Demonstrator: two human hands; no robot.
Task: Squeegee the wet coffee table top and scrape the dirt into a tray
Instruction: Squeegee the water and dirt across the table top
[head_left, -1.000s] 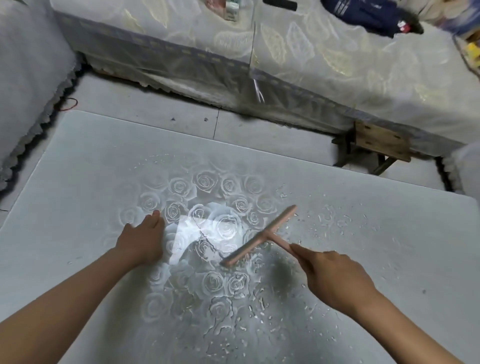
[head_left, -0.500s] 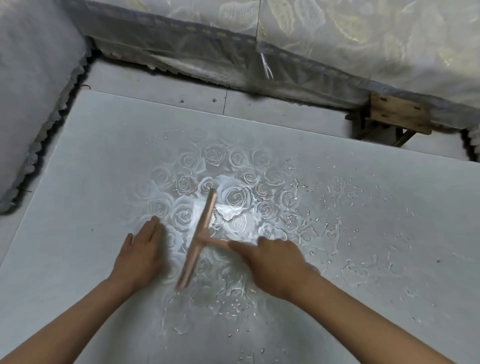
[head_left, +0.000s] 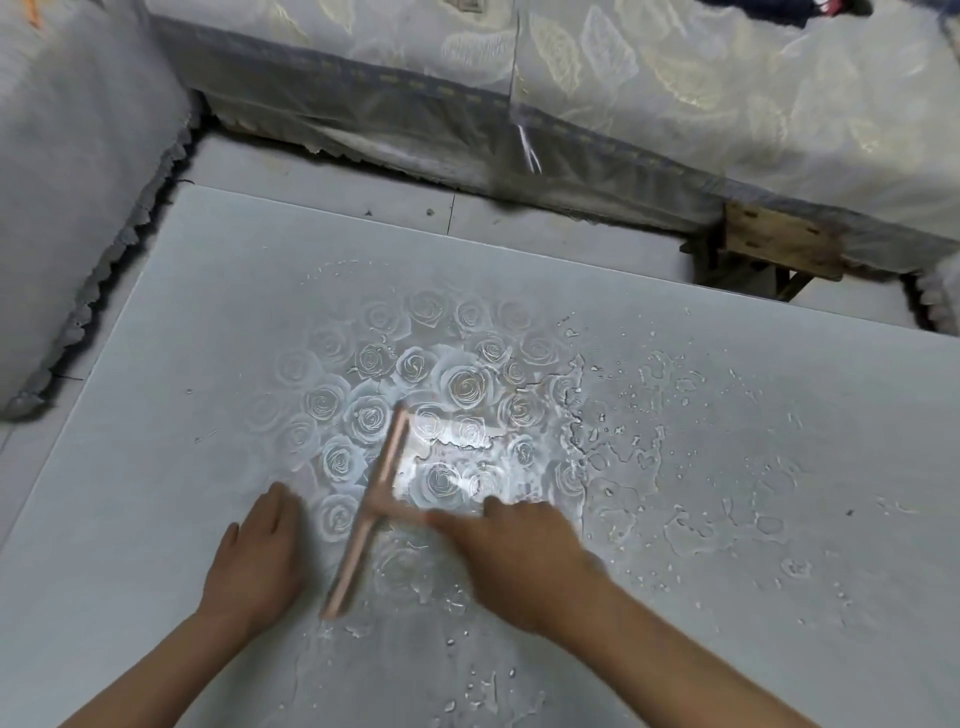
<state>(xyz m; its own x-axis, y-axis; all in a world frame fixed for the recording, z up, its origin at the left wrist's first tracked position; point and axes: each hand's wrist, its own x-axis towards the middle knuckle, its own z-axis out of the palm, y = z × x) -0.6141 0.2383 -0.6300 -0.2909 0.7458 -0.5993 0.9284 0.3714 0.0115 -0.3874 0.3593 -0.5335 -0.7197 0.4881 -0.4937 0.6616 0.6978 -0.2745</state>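
Observation:
A pale grey coffee table top (head_left: 156, 389) with a rose pattern in its middle fills the view. Water lies in puddles and droplets (head_left: 691, 525) over its right half and near edge. A pink T-shaped squeegee (head_left: 371, 512) rests with its blade on the rose pattern, running from upper right to lower left. My right hand (head_left: 519, 561) grips its short handle from the right. My left hand (head_left: 260, 561) lies flat on the table just left of the blade, fingers together. No tray is in view.
A sofa in a pale leaf-patterned cover (head_left: 649, 93) runs along the far side, with a strip of tiled floor (head_left: 405, 208) between it and the table. Another covered seat (head_left: 78, 182) stands at the left. A wooden stool (head_left: 779, 249) sits at the far right.
My right hand swept the squeegee leftward across the wet rose pattern, turning the blade until it ended up next to my left hand. My left hand stayed planted. The camera tilted a little.

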